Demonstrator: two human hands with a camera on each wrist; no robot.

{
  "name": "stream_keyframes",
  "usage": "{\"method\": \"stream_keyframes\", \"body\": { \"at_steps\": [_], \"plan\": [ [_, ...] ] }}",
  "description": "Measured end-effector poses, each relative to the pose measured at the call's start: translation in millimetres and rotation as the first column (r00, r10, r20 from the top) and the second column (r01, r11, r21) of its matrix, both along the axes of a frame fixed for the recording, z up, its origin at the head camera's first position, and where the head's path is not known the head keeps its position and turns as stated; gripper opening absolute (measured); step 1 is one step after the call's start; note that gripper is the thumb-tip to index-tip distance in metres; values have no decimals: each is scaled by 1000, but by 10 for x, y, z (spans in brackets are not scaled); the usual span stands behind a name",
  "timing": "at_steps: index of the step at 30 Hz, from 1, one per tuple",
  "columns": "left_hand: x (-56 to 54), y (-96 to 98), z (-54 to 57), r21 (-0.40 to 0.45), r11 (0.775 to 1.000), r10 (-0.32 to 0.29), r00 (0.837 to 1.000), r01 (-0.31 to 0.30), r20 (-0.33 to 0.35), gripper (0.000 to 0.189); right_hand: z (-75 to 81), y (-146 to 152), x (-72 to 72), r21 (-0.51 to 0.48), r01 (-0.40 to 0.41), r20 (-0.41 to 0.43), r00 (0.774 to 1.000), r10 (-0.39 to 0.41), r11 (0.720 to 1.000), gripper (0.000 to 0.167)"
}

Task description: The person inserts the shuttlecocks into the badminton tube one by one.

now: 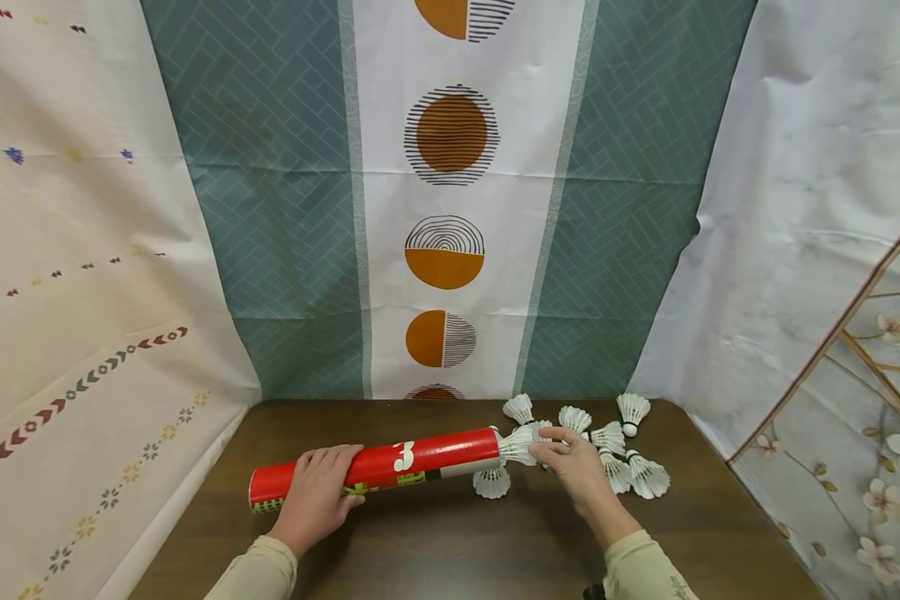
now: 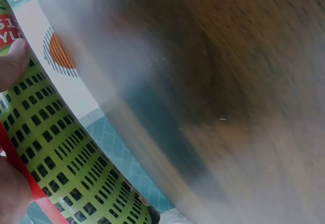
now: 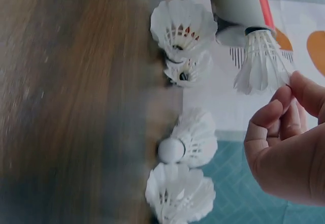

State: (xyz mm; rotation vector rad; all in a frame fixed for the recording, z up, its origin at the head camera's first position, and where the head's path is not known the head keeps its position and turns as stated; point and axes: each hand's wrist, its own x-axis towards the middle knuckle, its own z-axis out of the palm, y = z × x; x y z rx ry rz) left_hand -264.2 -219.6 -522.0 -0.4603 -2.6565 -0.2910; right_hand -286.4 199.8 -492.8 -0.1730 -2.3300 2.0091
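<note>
A long red shuttlecock tube (image 1: 442, 454) is held tilted over the table, its right end slightly higher. My left hand (image 1: 317, 493) grips it near its left end; the left wrist view shows the tube's green side with a dark grid print (image 2: 66, 153). At the tube's right mouth is a white feather shuttlecock (image 1: 517, 444), its cork end at the opening and its feathers outside. My right hand (image 1: 576, 468) pinches the feather edge of this shuttlecock between thumb and fingertips, as the right wrist view shows at the skirt (image 3: 259, 66).
Several loose shuttlecocks lie at the table's back right, among them one on its side (image 1: 648, 477) and one with its cork toward me (image 1: 633, 412). Another shuttlecock (image 1: 492, 482) lies below the tube's mouth. Patterned cloths (image 1: 270, 208) hang around the dark wooden table (image 1: 435, 550).
</note>
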Motion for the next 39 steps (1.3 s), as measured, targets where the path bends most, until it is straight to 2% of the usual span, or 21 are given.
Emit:
{"method": "stream_keyframes", "body": {
  "at_steps": [8, 17, 21, 28, 33, 36, 39],
  "plan": [
    [21, 94, 74, 25, 999, -27, 999, 28, -18, 89, -10, -215, -16, -35, -106, -33, 994, 105, 994, 37],
    [47, 141, 95, 54, 998, -12, 1000, 12, -11, 89, -58, -303, 43, 66, -138, -102, 984, 144, 988, 38],
    [46, 153, 93, 74, 997, -19, 1000, 19, -5, 89, -63, -326, 47, 70, -144, -117, 981, 152, 987, 39],
    [48, 164, 91, 67, 998, -19, 1000, 18, 7, 88, -40, -350, 93, 112, -206, -136, 966, 220, 972, 49],
    [45, 187, 92, -8, 1000, -5, 1000, 5, 26, 90, -32, -356, 136, 50, -226, -126, 965, 231, 973, 38],
    [38, 214, 66, -82, 997, 8, 1000, -9, -19, 93, -37, -365, 155, -3, -247, -104, 964, 246, 969, 33],
    [31, 236, 33, -126, 992, 15, 995, -27, -94, 97, -49, -360, 154, -52, -267, -82, 962, 262, 962, 36]
  ]
}}
